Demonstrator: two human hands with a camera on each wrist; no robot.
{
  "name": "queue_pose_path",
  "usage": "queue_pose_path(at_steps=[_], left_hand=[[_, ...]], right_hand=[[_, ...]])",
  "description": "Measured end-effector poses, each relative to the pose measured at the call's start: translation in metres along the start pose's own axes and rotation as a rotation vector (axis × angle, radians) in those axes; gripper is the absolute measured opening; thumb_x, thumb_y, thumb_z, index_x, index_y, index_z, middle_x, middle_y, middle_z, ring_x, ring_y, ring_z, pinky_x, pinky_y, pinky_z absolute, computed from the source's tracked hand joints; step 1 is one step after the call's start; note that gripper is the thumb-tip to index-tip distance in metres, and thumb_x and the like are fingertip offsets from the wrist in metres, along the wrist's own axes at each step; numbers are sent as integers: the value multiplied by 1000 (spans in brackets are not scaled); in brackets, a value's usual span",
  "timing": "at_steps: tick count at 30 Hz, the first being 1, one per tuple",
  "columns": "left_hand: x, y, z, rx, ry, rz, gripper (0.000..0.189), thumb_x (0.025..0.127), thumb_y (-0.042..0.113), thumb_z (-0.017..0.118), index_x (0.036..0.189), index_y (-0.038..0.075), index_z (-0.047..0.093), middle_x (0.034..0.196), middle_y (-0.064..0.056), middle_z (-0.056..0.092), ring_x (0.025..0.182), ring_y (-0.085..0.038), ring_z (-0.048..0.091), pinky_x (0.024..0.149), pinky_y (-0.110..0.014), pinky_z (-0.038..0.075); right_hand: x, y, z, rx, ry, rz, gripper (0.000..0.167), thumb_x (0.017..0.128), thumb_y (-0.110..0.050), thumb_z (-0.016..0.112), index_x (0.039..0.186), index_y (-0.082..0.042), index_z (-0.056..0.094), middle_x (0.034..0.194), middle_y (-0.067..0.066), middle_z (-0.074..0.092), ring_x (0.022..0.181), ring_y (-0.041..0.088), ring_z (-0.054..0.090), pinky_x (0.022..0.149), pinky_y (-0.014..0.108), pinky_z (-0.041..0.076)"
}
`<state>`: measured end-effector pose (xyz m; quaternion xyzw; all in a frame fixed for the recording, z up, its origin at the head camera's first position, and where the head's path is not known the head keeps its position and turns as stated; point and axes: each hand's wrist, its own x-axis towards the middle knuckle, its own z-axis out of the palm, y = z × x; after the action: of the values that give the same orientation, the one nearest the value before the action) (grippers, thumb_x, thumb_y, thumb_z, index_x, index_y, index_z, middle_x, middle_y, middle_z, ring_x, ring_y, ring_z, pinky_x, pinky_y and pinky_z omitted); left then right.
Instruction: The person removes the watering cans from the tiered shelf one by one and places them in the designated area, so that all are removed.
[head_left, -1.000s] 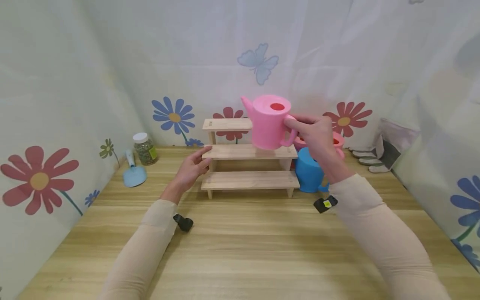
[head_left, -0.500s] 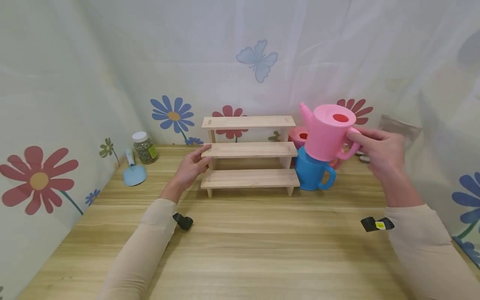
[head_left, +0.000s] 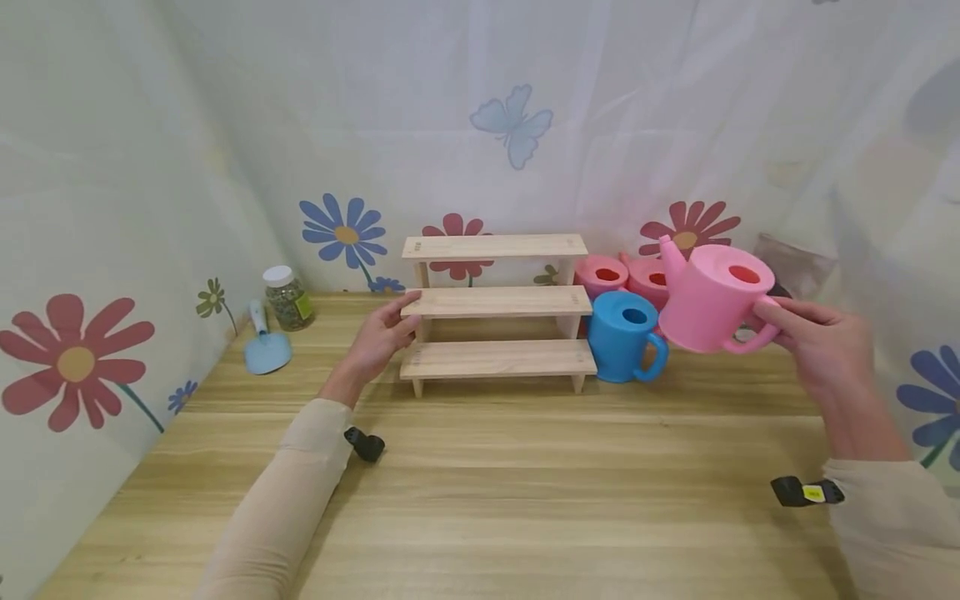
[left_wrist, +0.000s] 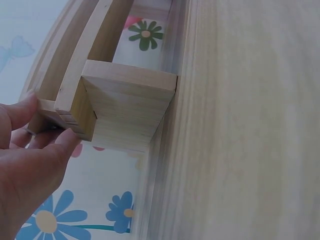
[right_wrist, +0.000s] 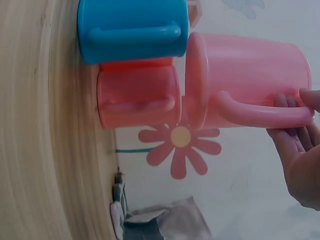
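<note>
My right hand (head_left: 828, 346) grips the handle of a light pink watering can (head_left: 708, 304), its spout pointing left. In the right wrist view the pink can (right_wrist: 250, 80) is off the table, with fingers and thumb round the handle. My left hand (head_left: 375, 343) holds the left end of the middle step of a three-tier wooden shelf (head_left: 495, 302). In the left wrist view, thumb and fingers of the left hand (left_wrist: 32, 160) pinch that end of the shelf. A blue watering can (head_left: 621, 337) stands right of the shelf, apart from both hands.
Behind the blue can stand two darker pink watering cans, one (head_left: 600, 273) beside the shelf and another (head_left: 647, 279) to its right. Gloves (right_wrist: 150, 222) lie at the back right. A light blue hand shovel (head_left: 267, 352) and a lidded jar (head_left: 289, 300) are at the left.
The right hand has carried the light pink watering can rightward and down, from in front of the shelf, past the blue can. The left hand and the shelf have stayed put.
</note>
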<state>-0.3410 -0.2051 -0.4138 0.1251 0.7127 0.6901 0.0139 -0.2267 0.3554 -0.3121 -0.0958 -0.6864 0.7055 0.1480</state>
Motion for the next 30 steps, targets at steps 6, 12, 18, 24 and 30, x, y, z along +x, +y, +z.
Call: queue_pose_path(at_steps=[6,12,18,24,30], left_hand=[[-2,-1,1,-4,4,-9,53,103,16,59,153,13,43,115,-10,52,87,-12,47,70,-23,44],[-1,-2,1,-15,4,-1,54,103,16,59,153,11,42,114,-9,51,87,-11,47,68,-22,44],[1,-2,0,-23,8,6,53,103,15,58,153,13,43,104,-3,51,83,-11,45,66,-23,41],[0,1,0,-11,-1,-12,53,103,16,57,154,14,41,105,-4,50,85,-12,45,69,-25,40],[0,2,0,-5,-13,-16,54,104,15,55,155,13,38,104,-5,48,86,-14,44,71,-28,40]], right_hand=[[8,13,-10,-151,-28,35,23,76,-36,88,95,-26,82,76,-12,74,75,0,70,70,12,53],[18,34,-15,-205,-111,79,7,81,-33,84,87,-30,81,76,-10,74,76,1,71,78,14,53],[25,49,-13,-253,-172,98,5,85,-35,81,88,-31,80,77,-14,73,78,-1,70,77,13,51],[31,62,-11,-284,-206,63,2,88,-33,78,90,-32,78,80,-18,72,79,-3,68,69,13,53],[35,73,-11,-337,-210,55,7,85,-36,81,89,-33,77,85,-20,67,79,-1,65,70,13,53]])
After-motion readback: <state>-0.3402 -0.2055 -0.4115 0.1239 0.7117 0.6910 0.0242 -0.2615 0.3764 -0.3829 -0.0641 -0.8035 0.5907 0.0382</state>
